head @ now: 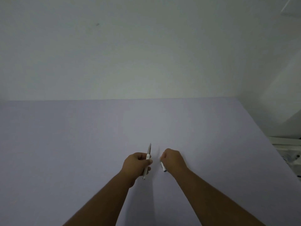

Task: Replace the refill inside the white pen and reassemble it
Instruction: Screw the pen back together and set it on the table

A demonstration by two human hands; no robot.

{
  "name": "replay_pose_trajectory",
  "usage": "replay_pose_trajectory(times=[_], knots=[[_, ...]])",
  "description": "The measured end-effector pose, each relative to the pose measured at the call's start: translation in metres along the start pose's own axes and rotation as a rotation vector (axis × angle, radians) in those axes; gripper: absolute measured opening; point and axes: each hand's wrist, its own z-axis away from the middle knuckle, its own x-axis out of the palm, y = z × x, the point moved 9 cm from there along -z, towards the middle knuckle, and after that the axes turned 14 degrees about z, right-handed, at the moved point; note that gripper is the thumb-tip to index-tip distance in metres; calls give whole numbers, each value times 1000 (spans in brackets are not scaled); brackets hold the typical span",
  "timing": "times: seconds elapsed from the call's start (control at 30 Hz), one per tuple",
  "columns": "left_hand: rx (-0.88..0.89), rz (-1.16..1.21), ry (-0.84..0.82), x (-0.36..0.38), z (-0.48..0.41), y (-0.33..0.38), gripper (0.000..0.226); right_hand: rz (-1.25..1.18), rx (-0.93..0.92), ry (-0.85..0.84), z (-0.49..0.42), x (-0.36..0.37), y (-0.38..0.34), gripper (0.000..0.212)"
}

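Note:
My left hand point(137, 163) is closed around a slim white pen body point(148, 151), which points up and away, its tapered tip above my fingers and its lower end sticking out below my palm. My right hand point(173, 159) is a fist held a short gap to the right, gripping a short white pen piece point(163, 167) whose dark end pokes out below the fist. Both hands hover over the pale lilac table point(81, 152). Most of the short piece is hidden inside my fist.
A white wall rises behind the table's far edge. At the right the table edge runs diagonally, with white clutter point(290, 152) beyond it.

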Motion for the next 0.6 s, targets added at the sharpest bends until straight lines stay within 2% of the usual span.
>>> replay_pose_trajectory(times=[0.13,0.3,0.43,0.53,0.6], knots=[[-40,58,-29,0,0,-5,7,139,-37,34,-2,19,-3,21],[-51,79,-39,-1,-1,-8,7,97,-14,83,-4,21,-2,21],[-49,69,-38,-4,-1,-8,10,-272,55,80,-5,2,-4,23],[-49,57,-32,-3,-1,-5,12,-716,67,35,-6,-17,-12,24],[-51,50,-45,0,1,-2,11,-958,71,-4,-6,-28,-18,17]])
